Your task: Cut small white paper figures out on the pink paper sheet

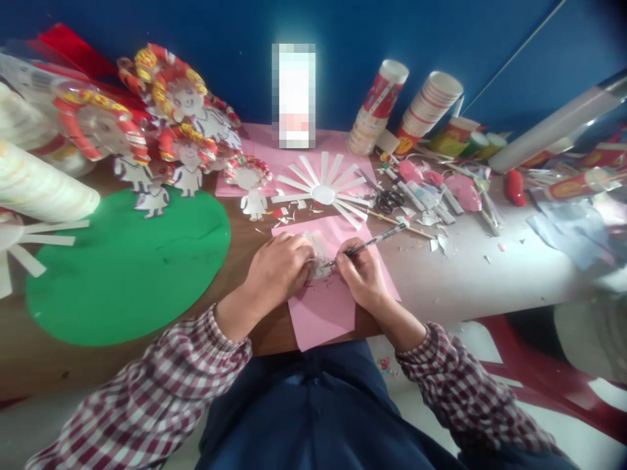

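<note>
A pen (375,241) with a dark and clear barrel is held in my right hand (361,271), its tip down on a small white paper cutout (321,261). My left hand (280,269) lies over the cutout's left side, its fingers bent and pressed together on it, hiding part of it. Under both sits pink paper (326,316) at the table's front edge, with a few dark marks below the cutout. Just behind the pink paper lies a white cup cut into spread strips (323,194).
A green oval sheet (127,274) lies at the left, with paper figures in red and yellow rings (189,160) behind it. Stacked paper cups (428,108) stand at the back. Black scissors (389,201), markers (426,199) and paper scraps lie at the right.
</note>
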The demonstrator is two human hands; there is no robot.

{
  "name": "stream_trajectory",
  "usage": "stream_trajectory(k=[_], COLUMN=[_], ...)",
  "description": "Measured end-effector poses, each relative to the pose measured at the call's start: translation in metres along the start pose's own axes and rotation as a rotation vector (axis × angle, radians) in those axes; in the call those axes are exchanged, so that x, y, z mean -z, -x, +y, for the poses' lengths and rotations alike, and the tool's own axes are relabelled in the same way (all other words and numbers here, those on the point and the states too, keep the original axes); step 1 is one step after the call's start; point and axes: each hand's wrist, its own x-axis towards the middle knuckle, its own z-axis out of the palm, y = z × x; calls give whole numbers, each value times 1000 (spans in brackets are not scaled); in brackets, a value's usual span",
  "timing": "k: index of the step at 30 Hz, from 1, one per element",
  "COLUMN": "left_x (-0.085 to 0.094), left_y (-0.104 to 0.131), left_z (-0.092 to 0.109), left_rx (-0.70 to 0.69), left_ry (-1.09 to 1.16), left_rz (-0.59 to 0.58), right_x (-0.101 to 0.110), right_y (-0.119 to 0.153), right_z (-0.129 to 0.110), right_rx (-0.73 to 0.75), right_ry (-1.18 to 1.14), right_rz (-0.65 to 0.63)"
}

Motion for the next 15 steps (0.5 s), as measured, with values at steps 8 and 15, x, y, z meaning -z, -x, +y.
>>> stream_trajectory(k=[8, 15], left_x=[1, 2], left_y=[-1, -1], left_z=[0, 2], left_rx=[-25, -23], left_ry=[-29, -51], left_rz=[-6, 14], right_x=[-1, -2], right_y=[-2, -5], right_z=[0, -5], right_rx=[-17, -3], right_ry=[-73, -120], right_rz=[16, 37])
